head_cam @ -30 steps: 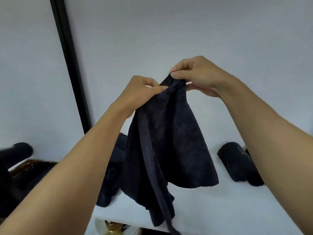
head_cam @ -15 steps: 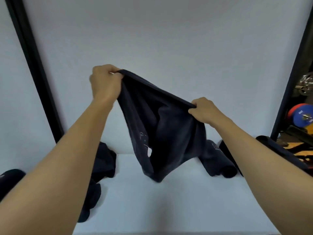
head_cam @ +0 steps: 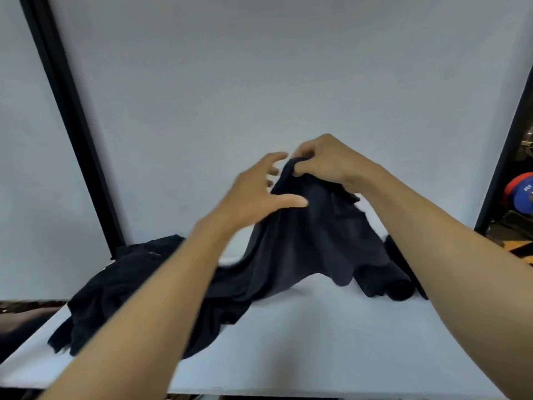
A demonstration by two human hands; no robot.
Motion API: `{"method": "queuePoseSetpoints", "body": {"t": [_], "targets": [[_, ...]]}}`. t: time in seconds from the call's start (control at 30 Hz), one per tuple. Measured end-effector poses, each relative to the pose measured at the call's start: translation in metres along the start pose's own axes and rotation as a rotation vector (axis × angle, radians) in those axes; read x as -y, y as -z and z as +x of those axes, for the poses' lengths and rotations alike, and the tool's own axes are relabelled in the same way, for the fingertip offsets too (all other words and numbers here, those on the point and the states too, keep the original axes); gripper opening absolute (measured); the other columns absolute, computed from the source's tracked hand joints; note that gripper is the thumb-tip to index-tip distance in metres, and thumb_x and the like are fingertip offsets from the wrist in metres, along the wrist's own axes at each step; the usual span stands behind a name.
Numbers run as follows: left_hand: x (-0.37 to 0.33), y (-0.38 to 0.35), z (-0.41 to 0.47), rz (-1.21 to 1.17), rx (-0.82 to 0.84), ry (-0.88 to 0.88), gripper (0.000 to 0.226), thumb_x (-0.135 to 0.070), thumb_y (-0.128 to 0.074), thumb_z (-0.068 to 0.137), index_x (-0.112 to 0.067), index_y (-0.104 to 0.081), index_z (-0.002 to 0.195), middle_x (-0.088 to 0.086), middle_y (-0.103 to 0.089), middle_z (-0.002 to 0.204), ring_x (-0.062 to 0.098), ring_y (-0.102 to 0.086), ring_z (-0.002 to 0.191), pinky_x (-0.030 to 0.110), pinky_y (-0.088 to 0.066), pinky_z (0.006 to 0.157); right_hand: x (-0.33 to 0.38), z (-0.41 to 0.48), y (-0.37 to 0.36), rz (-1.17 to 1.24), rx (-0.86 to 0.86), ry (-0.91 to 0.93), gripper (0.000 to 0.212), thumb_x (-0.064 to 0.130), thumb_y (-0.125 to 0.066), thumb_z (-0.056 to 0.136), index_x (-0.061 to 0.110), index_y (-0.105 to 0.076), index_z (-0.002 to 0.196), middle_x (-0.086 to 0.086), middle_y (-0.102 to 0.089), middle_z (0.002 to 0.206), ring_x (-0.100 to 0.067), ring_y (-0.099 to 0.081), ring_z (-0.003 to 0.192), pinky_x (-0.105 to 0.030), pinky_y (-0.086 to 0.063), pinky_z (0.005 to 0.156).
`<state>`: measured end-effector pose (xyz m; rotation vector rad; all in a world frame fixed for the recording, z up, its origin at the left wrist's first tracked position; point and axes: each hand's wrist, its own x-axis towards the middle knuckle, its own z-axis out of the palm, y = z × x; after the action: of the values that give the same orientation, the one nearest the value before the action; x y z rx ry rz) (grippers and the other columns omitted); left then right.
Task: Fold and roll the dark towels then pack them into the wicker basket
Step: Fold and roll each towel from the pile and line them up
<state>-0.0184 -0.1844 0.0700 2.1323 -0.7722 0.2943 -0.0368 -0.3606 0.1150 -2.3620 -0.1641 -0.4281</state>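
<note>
R hand [head_cam: 323,164] pinching towel [head_cam: 302,243] top edge, mid-frame; L hand [head_cam: 256,194] hovering, fingers spread wide, just left of it; cloth trailing down-left onto table [head_cam: 317,342].

Lying crumpled across the left of the white table [head_cam: 288,342] as a heap of dark towels [head_cam: 121,284], reaching near the left edge. Trailing down onto the middle of the table as the lower part of a held-up dark towel [head_cam: 288,255], touching that heap. Sitting at the back right as a rolled dark towel [head_cam: 395,287], just beside the hanging cloth.
</note>
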Motion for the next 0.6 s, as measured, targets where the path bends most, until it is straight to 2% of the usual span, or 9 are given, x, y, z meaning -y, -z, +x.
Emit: {"method": "queuePoseSetpoints", "body": {"t": [0.1, 0.13, 0.2, 0.3, 0.37, 0.4, 0.47, 0.53, 0.6], "targets": [[-0.01, -0.024, 0.016, -0.195, -0.041, 0.022, 0.083, -0.021, -0.085, 0.069, -0.032, -0.045, 0.141, -0.008, -0.063, 0.12, 0.009, -0.062, 0.106, 0.025, -0.051, 0.091, 0.005, -0.001, -0.012, 0.135, 0.064, -0.05, 0.023, 0.007, -0.063, 0.079, 0.018, -0.067, 0.098, -0.004, -0.067, 0.098, -0.02, -0.066, 0.083, -0.031, -0.056, 0.069], [-0.008, -0.022, 0.02, -0.185, -0.056, 0.028, 0.077, -0.019, -0.085, 0.068, -0.031, -0.051, 0.136, -0.004, -0.068, 0.112, 0.012, -0.065, 0.101, 0.027, -0.053, 0.089, -0.001, -0.003, -0.013, 0.191, 0.065, -0.079, 0.025, 0.006, -0.062, 0.079, 0.019, -0.065, 0.101, -0.004, -0.067, 0.099, -0.019, -0.066, 0.081, -0.03, -0.055, 0.066], [-0.005, -0.016, 0.024, -0.088, -0.045, 0.033, 0.06, -0.019, -0.085, 0.067, -0.028, -0.065, 0.122, -0.004, -0.07, 0.097, 0.01, -0.066, 0.091, 0.021, -0.052, 0.08, -0.018, -0.01, -0.017, 0.349, 0.05, -0.155, 0.03, 0.006, -0.063, 0.078, 0.02, -0.063, 0.104, -0.007, -0.068, 0.101, -0.021, -0.067, 0.082, -0.031, -0.055, 0.065], [-0.003, -0.018, 0.028, -0.059, -0.036, -0.012, 0.022, -0.016, -0.078, 0.074, -0.024, -0.076, 0.094, -0.009, -0.073, 0.087, 0.004, -0.067, 0.085, 0.018, -0.052, 0.074, -0.047, -0.021, -0.03, 0.552, 0.135, -0.232, 0.029, 0.022, -0.07, 0.082, 0.021, -0.066, 0.111, -0.005, -0.072, 0.108, -0.023, -0.068, 0.1, -0.037, -0.054, 0.084], [-0.001, -0.022, 0.035, -0.005, -0.027, -0.049, 0.009, -0.015, -0.073, 0.078, -0.021, -0.076, 0.084, -0.008, -0.074, 0.081, 0.004, -0.068, 0.08, 0.02, -0.054, 0.072, -0.059, -0.031, -0.047, 0.593, 0.302, -0.235, 0.037, 0.034, -0.073, 0.085, 0.024, -0.066, 0.119, 0.002, -0.072, 0.116, -0.019, -0.066, 0.112, -0.039, -0.051, 0.097], [0.001, -0.025, 0.039, 0.05, -0.016, -0.063, 0.006, -0.017, -0.073, 0.079, -0.02, -0.075, 0.083, -0.007, -0.073, 0.08, 0.006, -0.068, 0.08, 0.021, -0.054, 0.071, -0.064, -0.035, -0.056, 0.611, 0.357, -0.238, 0.041, 0.034, -0.075, 0.084, 0.024, -0.065, 0.123, 0.003, -0.071, 0.118, -0.018, -0.065, 0.113, -0.04, -0.051, 0.097], [0.004, -0.027, 0.047, 0.113, -0.042, -0.068, 0.004, -0.022, -0.072, 0.082, -0.018, -0.072, 0.084, -0.006, -0.07, 0.082, 0.007, -0.065, 0.08, 0.018, -0.051, 0.066, -0.07, -0.041, -0.071, 0.65, 0.34, -0.273, 0.041, 0.026, -0.077, 0.083, 0.022, -0.065, 0.122, 0.004, -0.072, 0.115, -0.016, -0.066, 0.111, -0.038, -0.052, 0.094], [0.009, -0.019, 0.052, 0.088, -0.163, -0.037, 0.011, -0.028, -0.069, 0.086, -0.018, -0.07, 0.083, -0.006, -0.066, 0.081, 0.005, -0.061, 0.076, 0.014, -0.044, 0.06, -0.082, -0.045, -0.077, 0.677, 0.248, -0.337, 0.032, 0.018, -0.072, 0.084, 0.019, -0.068, 0.116, 0.004, -0.074, 0.109, -0.015, -0.068, 0.106, -0.038, -0.053, 0.093], [0.021, -0.004, 0.056, 0.047, -0.283, 0.027, 0.025, -0.034, -0.064, 0.09, -0.014, -0.065, 0.075, -0.006, -0.06, 0.07, 0.005, -0.054, 0.064, 0.014, -0.037, 0.054, -0.1, -0.048, -0.076, 0.649, 0.194, -0.388, 0.025, 0.017, -0.066, 0.086, 0.018, -0.071, 0.111, 0.005, -0.075, 0.106, -0.015, -0.068, 0.105, -0.042, -0.053, 0.095]]}}
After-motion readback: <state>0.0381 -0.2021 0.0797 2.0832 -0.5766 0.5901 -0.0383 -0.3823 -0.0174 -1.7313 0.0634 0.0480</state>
